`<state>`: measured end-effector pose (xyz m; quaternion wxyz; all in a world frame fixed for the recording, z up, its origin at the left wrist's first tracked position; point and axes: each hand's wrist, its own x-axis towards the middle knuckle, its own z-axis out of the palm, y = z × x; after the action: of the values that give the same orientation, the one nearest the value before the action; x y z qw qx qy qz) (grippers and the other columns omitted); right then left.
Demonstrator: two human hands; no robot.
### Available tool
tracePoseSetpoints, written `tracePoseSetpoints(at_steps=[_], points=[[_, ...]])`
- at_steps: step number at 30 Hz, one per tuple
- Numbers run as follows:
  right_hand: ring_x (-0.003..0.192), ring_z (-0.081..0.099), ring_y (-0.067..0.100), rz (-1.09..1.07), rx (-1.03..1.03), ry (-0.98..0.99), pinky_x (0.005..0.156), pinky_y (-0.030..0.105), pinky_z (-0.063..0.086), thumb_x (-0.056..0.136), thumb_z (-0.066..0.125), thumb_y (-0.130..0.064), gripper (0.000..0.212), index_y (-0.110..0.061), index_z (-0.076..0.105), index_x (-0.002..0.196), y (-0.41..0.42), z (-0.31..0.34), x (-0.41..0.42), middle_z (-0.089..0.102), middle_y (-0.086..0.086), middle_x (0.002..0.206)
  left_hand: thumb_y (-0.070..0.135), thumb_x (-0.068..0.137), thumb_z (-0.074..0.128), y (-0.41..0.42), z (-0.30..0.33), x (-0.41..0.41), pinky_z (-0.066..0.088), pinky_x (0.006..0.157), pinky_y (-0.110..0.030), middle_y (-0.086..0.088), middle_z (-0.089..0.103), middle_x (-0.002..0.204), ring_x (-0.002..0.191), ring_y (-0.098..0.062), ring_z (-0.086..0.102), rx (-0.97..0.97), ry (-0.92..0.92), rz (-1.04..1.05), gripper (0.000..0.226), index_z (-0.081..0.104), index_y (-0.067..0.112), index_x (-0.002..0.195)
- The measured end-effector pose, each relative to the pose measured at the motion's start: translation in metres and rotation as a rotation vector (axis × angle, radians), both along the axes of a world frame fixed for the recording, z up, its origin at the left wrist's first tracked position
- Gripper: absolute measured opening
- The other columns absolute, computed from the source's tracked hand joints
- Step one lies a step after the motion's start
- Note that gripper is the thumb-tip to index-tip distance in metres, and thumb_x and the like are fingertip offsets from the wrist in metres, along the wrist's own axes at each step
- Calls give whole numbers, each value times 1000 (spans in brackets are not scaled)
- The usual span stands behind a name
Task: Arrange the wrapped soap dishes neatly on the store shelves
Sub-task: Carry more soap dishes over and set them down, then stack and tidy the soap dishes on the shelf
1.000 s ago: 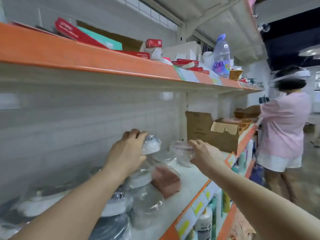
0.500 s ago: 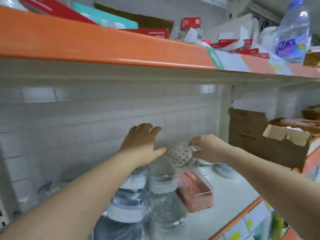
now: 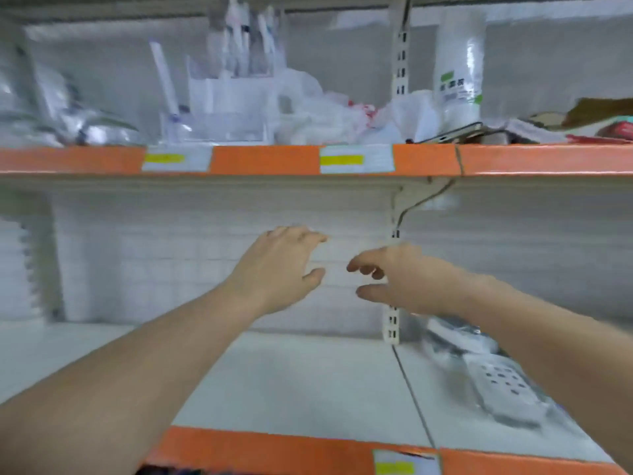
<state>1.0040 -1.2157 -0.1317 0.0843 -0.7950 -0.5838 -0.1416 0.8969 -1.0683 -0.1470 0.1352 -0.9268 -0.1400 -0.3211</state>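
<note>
Both hands hang mid-frame above the white shelf (image 3: 291,378), holding nothing. The left hand (image 3: 277,269) is spread; the right hand (image 3: 397,279) has loosely curled fingers. A wrapped soap dish (image 3: 503,382) lies lower right.

The lower shelf (image 3: 291,378) lies bare from its left end to the seam by the slotted upright (image 3: 393,317), so there is wide room there between its white surface and the underside of the upper shelf (image 3: 267,159). Both hands, left (image 3: 274,272) and right (image 3: 404,279), hang in that gap, apart from each other and touching nothing. Right of the seam, a wrapped soap dish (image 3: 507,385) with a perforated top and more blurred wrapped goods behind it fill the shelf. The upper shelf is crowded with plastic-wrapped goods (image 3: 233,94) along its length.
</note>
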Motion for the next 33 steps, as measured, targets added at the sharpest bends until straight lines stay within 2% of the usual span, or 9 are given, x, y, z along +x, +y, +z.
tracePoseSetpoints(at_steps=[2,7,13,15,18,22,28,31,33], points=[[111,52,12,121,61,2,79,16,33,91,56,-34,41,-29,50,131,41,12,-61,56,-6,125,38,94,46,31,7,-74,22,107,-28,1,35,147,133,-19,33,-15,-24,107,53,32,24,143],[105,53,11,352,174,-4,84,17,35,90,58,-32,39,-27,52,129,117,55,-187,58,-6,119,39,94,46,82,38,-224,30,106,-32,-1,41,144,131,-21,36,-42,-113,344,50,36,26,142],[98,54,16,412,272,-112,86,24,38,87,62,-29,41,-24,54,127,188,113,-269,62,-1,114,45,87,37,132,62,-331,39,99,-39,-6,53,131,120,-27,49,-45,-247,497,53,48,20,132],[95,52,15,387,286,-126,81,23,38,87,62,-29,40,-25,55,126,203,127,-277,63,-2,113,42,92,44,148,68,-346,39,97,-37,-6,54,128,118,-27,49,-55,-281,510,44,48,22,132],[93,50,15,348,327,-159,78,23,34,88,62,-28,36,-26,57,123,241,146,-289,63,-1,113,41,92,46,188,79,-364,39,95,-38,-7,52,128,118,-27,47,-49,-334,525,44,47,22,132],[111,51,21,301,410,-167,82,25,32,91,57,-26,42,-21,50,132,301,162,-292,60,3,123,46,91,45,245,91,-360,38,94,-37,-6,45,134,117,-26,48,-110,-363,507,49,42,26,135],[121,47,24,194,464,-173,91,26,35,94,46,-12,40,-19,48,134,393,185,-284,53,6,134,65,82,45,323,125,-325,35,97,-36,-6,38,142,128,-29,41,-247,-286,459,66,39,30,137],[121,47,23,133,457,-200,86,24,34,92,46,-3,46,-18,47,136,425,198,-282,52,5,134,71,77,48,354,141,-309,34,105,-42,-5,33,147,132,-30,36,-327,-233,356,70,40,35,136],[121,47,23,75,427,-225,87,24,34,92,47,-3,48,-18,44,138,441,205,-278,50,5,136,73,74,51,369,150,-302,30,106,-39,0,29,151,135,-26,32,-437,-152,300,75,38,38,138]])
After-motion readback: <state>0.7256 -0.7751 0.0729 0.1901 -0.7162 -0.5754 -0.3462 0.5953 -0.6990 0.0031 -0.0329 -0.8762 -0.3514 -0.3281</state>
